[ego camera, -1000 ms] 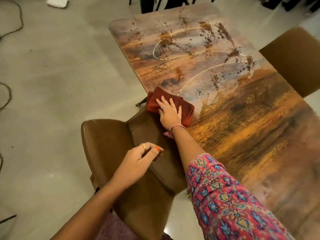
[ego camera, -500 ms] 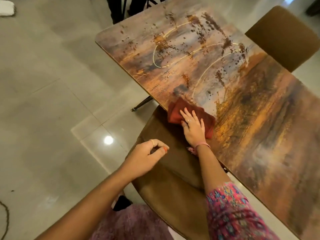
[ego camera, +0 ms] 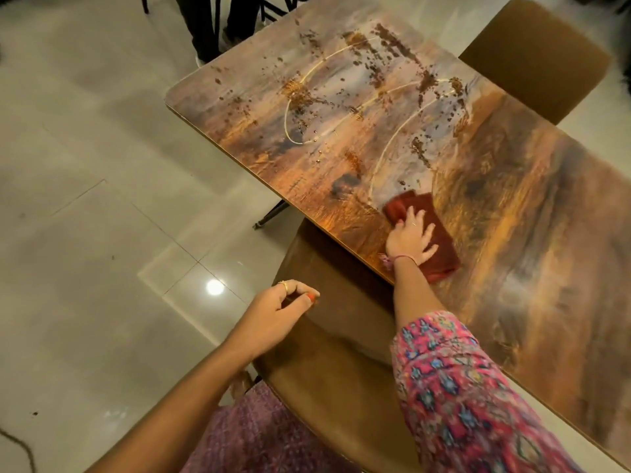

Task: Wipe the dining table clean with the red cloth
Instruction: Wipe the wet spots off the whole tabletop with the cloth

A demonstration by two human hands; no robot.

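The dining table (ego camera: 532,213) has a patterned brown and orange top. Dark crumbs (ego camera: 386,76) are scattered over its far half. A folded red cloth (ego camera: 440,240) lies flat near the table's left edge. My right hand (ego camera: 409,238) presses down on the cloth with fingers spread. My left hand (ego camera: 280,312) hovers over the brown chair, fingers curled loosely with thumb and forefinger close together, holding nothing I can see.
A brown padded chair (ego camera: 341,370) is tucked under the table's near-left edge, below my hands. Another brown chair (ego camera: 536,52) stands at the far right side. Dark chair or table legs (ego camera: 218,18) rise at the back. Grey tiled floor (ego camera: 102,199) lies to the left.
My right hand has slid the red cloth from the table's left edge further onto the tabletop, to the right. The left hand stays over the chair. My view has shifted.
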